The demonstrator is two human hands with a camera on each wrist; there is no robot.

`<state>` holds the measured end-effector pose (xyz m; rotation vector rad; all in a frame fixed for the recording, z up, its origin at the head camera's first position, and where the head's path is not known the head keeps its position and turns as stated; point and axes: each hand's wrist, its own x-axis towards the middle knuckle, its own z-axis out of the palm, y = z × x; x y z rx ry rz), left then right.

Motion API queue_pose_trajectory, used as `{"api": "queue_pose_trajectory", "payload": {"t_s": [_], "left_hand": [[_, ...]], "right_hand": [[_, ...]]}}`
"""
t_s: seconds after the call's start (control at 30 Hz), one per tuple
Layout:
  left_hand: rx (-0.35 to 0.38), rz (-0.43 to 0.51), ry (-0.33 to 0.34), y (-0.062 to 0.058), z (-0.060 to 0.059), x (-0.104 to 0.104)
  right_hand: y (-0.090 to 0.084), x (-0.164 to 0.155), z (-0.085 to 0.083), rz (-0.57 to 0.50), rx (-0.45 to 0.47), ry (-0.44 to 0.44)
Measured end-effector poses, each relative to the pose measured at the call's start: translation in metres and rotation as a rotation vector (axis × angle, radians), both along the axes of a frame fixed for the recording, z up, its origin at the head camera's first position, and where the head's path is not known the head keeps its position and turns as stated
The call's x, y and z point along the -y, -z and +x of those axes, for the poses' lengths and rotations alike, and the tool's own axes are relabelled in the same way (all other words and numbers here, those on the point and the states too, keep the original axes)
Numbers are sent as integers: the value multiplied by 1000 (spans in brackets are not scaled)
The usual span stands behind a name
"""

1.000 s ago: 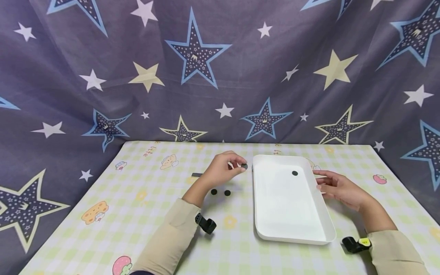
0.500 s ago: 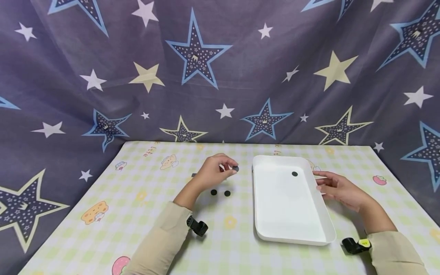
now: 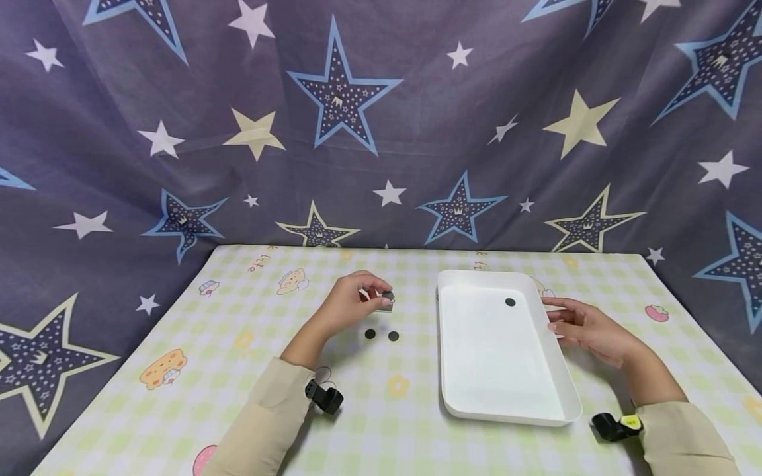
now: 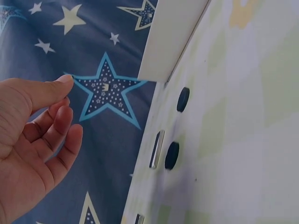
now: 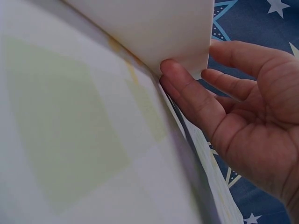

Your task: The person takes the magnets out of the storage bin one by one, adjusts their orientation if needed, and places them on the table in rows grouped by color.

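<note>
Left hand (image 3: 351, 301) has slid back toward the left over the last second. It was right up near the edge of the white tray (image 3: 565, 396) and now it's hovering well clear of it, over the checked tablecloth (image 3: 178, 317). It's got something small and dark pinched at its fingertips (image 3: 388, 295), looks like one of the little black discs, with maybe a pale bit under it, but honestly from the head view I can't say for sure. The wrist view doesn't help: there the thumb and fingers look loosely spread with nothing obvious between them, so take the pinch with a grain of salt.

Right hand (image 3: 586, 324) hasn't budged. Fingers mostly straight, thumb pressed against the tray's right wall, just steadying it.

Progress-wise, I'd guess it's early days: one disc in the tray (image 3: 510, 302) up near the far end, and two discs on the cloth (image 3: 370, 334) sitting side by side just below the left hand, plus whatever the hand is holding. So one in, two or three left by my count.

Stuff that's hard to read: the left wrist view shows a thin silvery strip (image 4: 156, 149) lying next to one disc, and another scrap cut off at the bottom edge, no clue what those are. Right wrist view is basically all tray wall and palm. Both forearms run off the bottom of the frame, and the black wrist cameras hide a bit of cloth.
</note>
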<state>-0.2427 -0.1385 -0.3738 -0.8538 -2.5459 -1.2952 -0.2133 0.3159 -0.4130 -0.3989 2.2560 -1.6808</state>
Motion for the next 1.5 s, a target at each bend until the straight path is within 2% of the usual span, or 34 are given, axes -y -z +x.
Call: {"api": "queue_pose_trajectory", "payload": {"t_s": [0.2,0.43,0.87,1.2,1.33,1.5], "left_hand": [[-20,-10,-31,0,1,9],[13,-30,-55,3,4,21],[62,-63,-42,7,5,39],[116,-194,11,13,5,55],[131,-254,9,18,3,60],[175,-285,7,23,2,65]], "right_hand": [[0,0,0,2,4,3],[-1,1,0,7,4,13],[0,0,0,2,8,10],[-1,1,0,2,9,13],[0,0,-1,3,5,13],[1,0,-1,7,-1,11]]}}
